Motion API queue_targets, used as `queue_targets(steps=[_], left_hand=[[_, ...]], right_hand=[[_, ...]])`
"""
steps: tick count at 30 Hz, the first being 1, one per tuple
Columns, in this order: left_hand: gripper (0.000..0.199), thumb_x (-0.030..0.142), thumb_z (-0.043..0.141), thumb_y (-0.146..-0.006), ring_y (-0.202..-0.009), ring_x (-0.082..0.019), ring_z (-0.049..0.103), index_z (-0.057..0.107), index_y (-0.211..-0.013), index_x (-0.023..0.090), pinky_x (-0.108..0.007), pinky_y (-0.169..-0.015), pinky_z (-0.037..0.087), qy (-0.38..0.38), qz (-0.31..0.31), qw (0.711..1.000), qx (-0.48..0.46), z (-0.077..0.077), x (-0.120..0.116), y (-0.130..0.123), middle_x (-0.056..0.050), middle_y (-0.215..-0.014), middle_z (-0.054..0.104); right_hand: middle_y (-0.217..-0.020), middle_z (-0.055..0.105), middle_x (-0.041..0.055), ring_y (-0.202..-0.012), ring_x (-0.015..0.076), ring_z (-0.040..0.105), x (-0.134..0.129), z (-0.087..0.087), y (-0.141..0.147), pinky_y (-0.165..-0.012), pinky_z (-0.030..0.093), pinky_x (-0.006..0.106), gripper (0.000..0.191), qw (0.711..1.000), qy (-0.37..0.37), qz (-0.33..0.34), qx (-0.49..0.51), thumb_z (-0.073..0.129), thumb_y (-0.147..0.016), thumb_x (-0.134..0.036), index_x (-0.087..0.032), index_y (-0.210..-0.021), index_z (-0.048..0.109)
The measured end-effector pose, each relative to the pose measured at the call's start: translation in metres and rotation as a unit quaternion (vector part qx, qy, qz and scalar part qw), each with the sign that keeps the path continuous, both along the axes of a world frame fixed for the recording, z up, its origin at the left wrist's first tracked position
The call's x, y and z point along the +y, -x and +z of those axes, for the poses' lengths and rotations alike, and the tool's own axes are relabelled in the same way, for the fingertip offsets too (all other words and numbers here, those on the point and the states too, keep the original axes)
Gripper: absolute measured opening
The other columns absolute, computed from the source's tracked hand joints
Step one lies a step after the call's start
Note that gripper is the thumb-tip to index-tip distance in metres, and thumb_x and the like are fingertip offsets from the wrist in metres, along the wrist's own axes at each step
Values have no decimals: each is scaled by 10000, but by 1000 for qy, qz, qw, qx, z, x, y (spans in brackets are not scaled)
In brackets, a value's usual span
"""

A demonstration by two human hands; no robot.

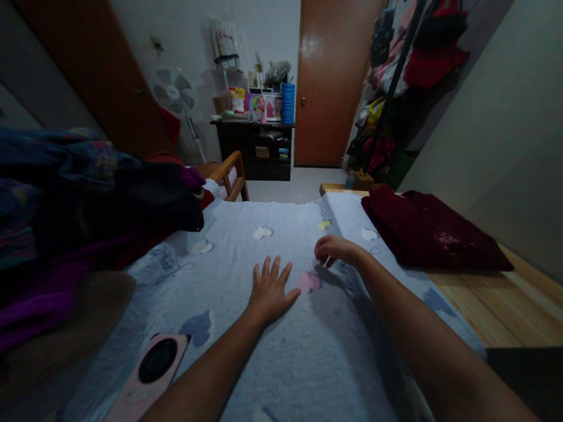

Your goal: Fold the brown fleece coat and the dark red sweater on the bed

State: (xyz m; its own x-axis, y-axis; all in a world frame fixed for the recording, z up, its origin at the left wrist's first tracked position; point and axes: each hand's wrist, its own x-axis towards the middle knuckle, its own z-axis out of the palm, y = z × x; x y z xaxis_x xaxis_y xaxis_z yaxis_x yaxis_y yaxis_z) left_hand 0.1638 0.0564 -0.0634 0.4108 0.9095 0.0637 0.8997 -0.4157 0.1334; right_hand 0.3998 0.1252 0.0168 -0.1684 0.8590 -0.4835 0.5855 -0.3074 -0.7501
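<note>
A light blue cloth printed with hearts (281,363) lies spread out in front of me, with small creases across it. My left hand (270,293) rests flat on its middle, palm down and fingers spread. To the right, my right hand (334,249) is just above the cloth, its fingers loosely bent downward and somewhat apart, and no object shows in it. A pink printed heart (309,282) is between the two hands. Near my left forearm lies a pink phone-like object (149,375) with a large round black part, partly hidden by the arm.
Piled clothes (97,193) take up the left side. A folded maroon garment (431,231) lies on the wooden surface (497,299) at right. Beyond the cloth stand a wooden chair (237,176), a fan (176,91), a dark cabinet (255,149) and a door (334,82). Bags (440,35) hang at right.
</note>
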Motion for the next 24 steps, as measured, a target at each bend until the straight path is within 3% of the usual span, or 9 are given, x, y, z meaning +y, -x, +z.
queue_targets(steps=[1,2,7,13,19,24], left_hand=[[741,697,399,-852,-1468,-375,107,351,-1483,311,-615,-1135,45,1,0,1000,-1,0,0,0,-113,-1589,252],[740,693,402,-853,-1468,-377,106,350,-1484,310,-616,-1135,41,2,-2,1000,-2,1,0,0,-115,-1589,251],[747,675,427,-848,-1469,-386,96,337,-1492,308,-625,-1135,26,13,-10,1000,-8,2,1,1,-123,-1591,241],[748,651,468,-836,-1479,-365,66,324,-1497,330,-610,-1148,3,16,-6,1000,-18,-1,2,2,-96,-1603,218],[762,626,504,-824,-1479,-369,55,309,-1503,339,-632,-1145,10,31,-5,999,-17,0,3,2,-87,-1609,193],[760,621,519,-821,-1477,-371,63,314,-1500,350,-645,-1145,33,38,-6,999,-23,1,3,3,-77,-1608,189]], right_hand=[[-746,682,77,-665,196,646,2,-3,0,-659,536,334,156,997,75,30,11,542,-650,-122,-138,-783,623],[-710,675,71,-647,197,641,7,-6,0,-645,531,328,152,994,102,33,15,564,-639,-117,-140,-777,625],[-804,670,67,-810,180,630,51,-11,-8,-734,509,272,221,990,-77,-119,9,509,-750,-137,-195,-932,621],[-722,664,79,-681,207,624,90,-27,-15,-652,519,321,152,995,-45,-91,-3,624,-630,-98,-158,-770,624],[-966,667,76,-965,195,596,139,-32,-27,-813,476,271,284,968,-172,-175,-57,486,-758,-132,-200,-983,644],[-750,643,45,-716,167,605,163,-44,-26,-697,498,309,118,982,-123,-131,-52,622,-775,-182,-140,-882,646]])
